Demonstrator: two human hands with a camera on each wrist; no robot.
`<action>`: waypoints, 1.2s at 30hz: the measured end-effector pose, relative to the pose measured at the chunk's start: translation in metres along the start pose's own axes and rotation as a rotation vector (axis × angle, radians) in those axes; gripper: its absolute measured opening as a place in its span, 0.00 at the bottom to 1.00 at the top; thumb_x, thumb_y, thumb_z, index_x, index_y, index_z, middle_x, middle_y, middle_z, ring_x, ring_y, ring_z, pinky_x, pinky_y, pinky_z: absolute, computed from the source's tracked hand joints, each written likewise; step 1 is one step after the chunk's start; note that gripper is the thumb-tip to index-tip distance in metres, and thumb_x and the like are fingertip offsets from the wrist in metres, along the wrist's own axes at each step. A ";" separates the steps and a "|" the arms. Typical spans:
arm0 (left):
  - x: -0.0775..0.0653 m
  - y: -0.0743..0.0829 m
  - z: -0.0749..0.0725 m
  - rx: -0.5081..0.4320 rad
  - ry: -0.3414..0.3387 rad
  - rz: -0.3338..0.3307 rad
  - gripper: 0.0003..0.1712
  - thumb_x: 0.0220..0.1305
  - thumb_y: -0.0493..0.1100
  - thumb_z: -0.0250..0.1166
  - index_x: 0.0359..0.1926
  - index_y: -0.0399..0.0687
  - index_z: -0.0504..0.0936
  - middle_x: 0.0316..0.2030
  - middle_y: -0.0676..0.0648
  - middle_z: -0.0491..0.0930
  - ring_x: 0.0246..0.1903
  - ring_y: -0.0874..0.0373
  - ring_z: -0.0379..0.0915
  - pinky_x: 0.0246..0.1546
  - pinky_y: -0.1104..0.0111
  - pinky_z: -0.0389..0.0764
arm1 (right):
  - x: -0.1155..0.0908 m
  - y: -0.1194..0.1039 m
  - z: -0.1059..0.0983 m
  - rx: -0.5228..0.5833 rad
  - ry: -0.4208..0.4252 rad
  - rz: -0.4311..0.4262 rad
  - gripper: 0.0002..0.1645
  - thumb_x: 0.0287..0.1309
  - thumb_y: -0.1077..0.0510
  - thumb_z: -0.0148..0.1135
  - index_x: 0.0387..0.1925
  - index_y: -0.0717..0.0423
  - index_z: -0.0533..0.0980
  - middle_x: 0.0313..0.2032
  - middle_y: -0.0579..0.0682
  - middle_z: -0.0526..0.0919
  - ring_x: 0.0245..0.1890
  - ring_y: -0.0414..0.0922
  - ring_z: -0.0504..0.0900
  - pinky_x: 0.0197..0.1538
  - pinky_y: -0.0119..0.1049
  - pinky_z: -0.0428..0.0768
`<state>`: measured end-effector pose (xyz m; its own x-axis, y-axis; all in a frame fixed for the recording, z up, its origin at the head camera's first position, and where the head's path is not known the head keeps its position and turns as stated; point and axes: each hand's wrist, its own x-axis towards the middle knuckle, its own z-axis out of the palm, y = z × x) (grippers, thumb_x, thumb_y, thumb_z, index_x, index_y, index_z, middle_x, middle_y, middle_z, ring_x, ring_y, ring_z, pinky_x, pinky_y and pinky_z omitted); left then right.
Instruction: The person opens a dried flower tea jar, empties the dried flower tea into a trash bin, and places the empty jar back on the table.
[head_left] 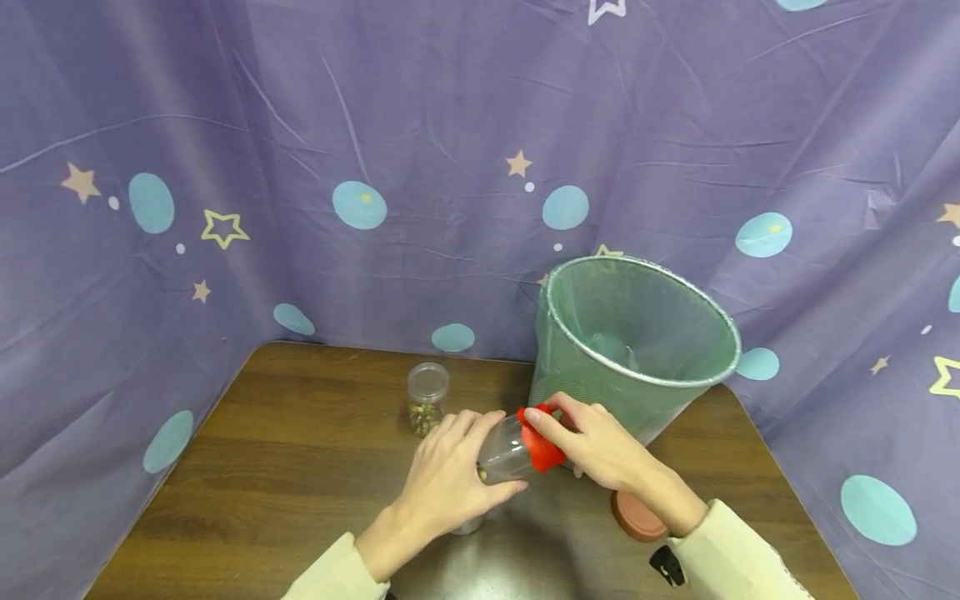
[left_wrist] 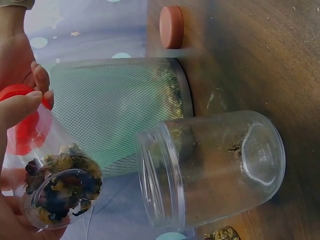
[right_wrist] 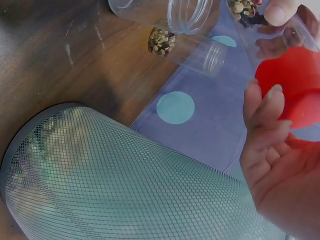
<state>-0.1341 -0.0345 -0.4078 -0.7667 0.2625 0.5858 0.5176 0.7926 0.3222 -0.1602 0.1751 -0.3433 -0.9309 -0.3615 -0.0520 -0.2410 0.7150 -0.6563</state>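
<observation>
Over the table, my left hand grips a small clear jar round its body, tilted on its side. Dried flowers or tea bits, dark and yellowish, lie inside it in the left wrist view. On the jar's mouth sits a red wavy-edged cover, which my right hand pinches between thumb and fingers. Below the hands stands a larger clear jar, lidless, with a few crumbs at its bottom; in the head view my left hand hides most of it.
A clear jar partly filled with dried buds stands farther back. At the back right is a mesh wastebasket with a greenish look and yellowish matter low inside. A reddish-brown round lid lies beneath my right forearm. A patterned purple curtain surrounds the table.
</observation>
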 end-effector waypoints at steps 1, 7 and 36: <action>0.000 0.000 -0.001 -0.003 -0.002 0.000 0.47 0.35 0.69 0.78 0.57 0.56 0.78 0.42 0.56 0.81 0.40 0.60 0.77 0.37 0.66 0.81 | 0.000 0.000 -0.001 0.005 -0.010 -0.010 0.25 0.69 0.33 0.47 0.48 0.44 0.77 0.22 0.41 0.81 0.14 0.44 0.76 0.22 0.36 0.77; 0.000 -0.001 -0.002 -0.033 -0.027 0.011 0.46 0.34 0.68 0.78 0.56 0.55 0.79 0.40 0.56 0.82 0.38 0.61 0.76 0.37 0.67 0.80 | -0.002 0.005 -0.006 0.010 -0.080 -0.140 0.21 0.69 0.38 0.52 0.54 0.44 0.74 0.28 0.40 0.83 0.22 0.40 0.80 0.28 0.33 0.80; -0.003 -0.002 0.001 0.004 -0.085 0.027 0.45 0.37 0.70 0.76 0.57 0.57 0.78 0.41 0.57 0.80 0.39 0.61 0.75 0.37 0.67 0.77 | -0.002 -0.002 -0.008 0.065 -0.052 0.114 0.32 0.62 0.28 0.52 0.51 0.47 0.78 0.25 0.48 0.84 0.18 0.46 0.82 0.22 0.40 0.81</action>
<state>-0.1333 -0.0367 -0.4108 -0.7822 0.3294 0.5288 0.5368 0.7871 0.3039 -0.1604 0.1789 -0.3358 -0.9353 -0.3121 -0.1666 -0.1151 0.7137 -0.6909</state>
